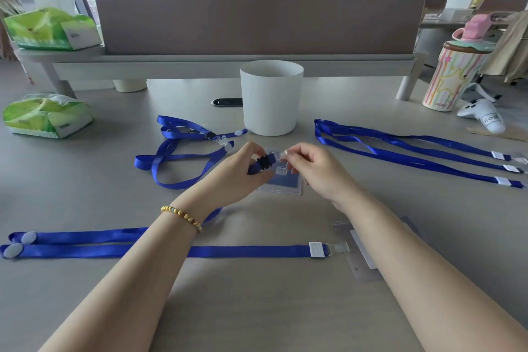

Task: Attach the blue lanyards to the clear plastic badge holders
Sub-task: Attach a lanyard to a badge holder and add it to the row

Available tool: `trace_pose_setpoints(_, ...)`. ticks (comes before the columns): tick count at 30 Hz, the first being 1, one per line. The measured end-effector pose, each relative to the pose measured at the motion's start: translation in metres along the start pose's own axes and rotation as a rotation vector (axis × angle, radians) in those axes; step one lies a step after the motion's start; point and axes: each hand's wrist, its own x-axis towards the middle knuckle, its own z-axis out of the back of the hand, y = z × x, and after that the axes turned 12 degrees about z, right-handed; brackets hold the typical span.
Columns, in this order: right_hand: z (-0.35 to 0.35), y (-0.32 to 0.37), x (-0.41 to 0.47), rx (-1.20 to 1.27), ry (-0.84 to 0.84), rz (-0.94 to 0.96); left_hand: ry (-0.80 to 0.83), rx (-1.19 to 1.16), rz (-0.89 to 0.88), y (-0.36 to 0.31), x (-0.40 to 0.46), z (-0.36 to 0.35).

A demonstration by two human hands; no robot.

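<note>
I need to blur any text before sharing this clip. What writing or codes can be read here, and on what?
"HOM": white game controller, partly cut off.
QR code, no legible words: blue card in the clear plastic badge holder.
Print on the green tissue packs: too blurred.
Mark low on the striped cup: too small.

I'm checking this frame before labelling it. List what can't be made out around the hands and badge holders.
- Head view: whether the clear strap is through the badge holder; left hand and right hand cover the slot.
- The QR code is too small to read.
- The near badge holder is partly hidden by the right forearm.
- The right lanyards are cut off at the frame edge.
</note>
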Motion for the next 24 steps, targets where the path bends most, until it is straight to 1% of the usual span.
trace_pose_setpoints(2,0.004,-0.002,0.002,0.036,-0.1,-0.018,-0.041,0.069,0.027,0.005,0.004,0.003)
trace_pose_setpoints(5,0.011,-0.003,0.006,0.173,-0.302,-0.064,-0.134,0.124,0.07,0.013,0.01,0.012)
trace_pose_setpoints(7,0.016,-0.005,0.007,0.271,-0.438,-0.112,-0.131,0.08,0.12,0.018,0.012,0.02)
trace_pose_setpoints(9,0.018,-0.007,0.009,0.349,-0.529,-0.177,-0.137,-0.016,0.148,0.021,0.014,0.027)
trace_pose_setpoints(11,0.019,-0.009,0.009,0.406,-0.576,-0.236,-0.221,0.022,0.112,0.018,0.016,0.031)
trace_pose_setpoints(13,0.017,-0.009,0.01,0.468,-0.587,-0.274,-0.325,0.11,0.071,0.007,0.016,0.034)
trace_pose_setpoints(14,0.017,-0.008,0.009,0.504,-0.582,-0.289,-0.343,0.106,0.057,-0.003,0.016,0.037)
trace_pose_setpoints(15,0.015,-0.007,0.01,0.542,-0.572,-0.303,-0.326,0.058,0.044,-0.015,0.016,0.04)
trace_pose_setpoints(17,0.011,-0.004,0.011,0.622,-0.536,-0.326,-0.245,-0.121,-0.004,-0.042,0.017,0.048)
trace_pose_setpoints(20,0.001,0.002,0.015,0.694,-0.442,-0.329,-0.195,-0.323,-0.06,-0.077,0.02,0.06)
trace_pose_setpoints(24,-0.007,0.008,0.018,0.793,-0.24,-0.322,-0.158,-0.613,-0.027,-0.097,0.028,0.071)
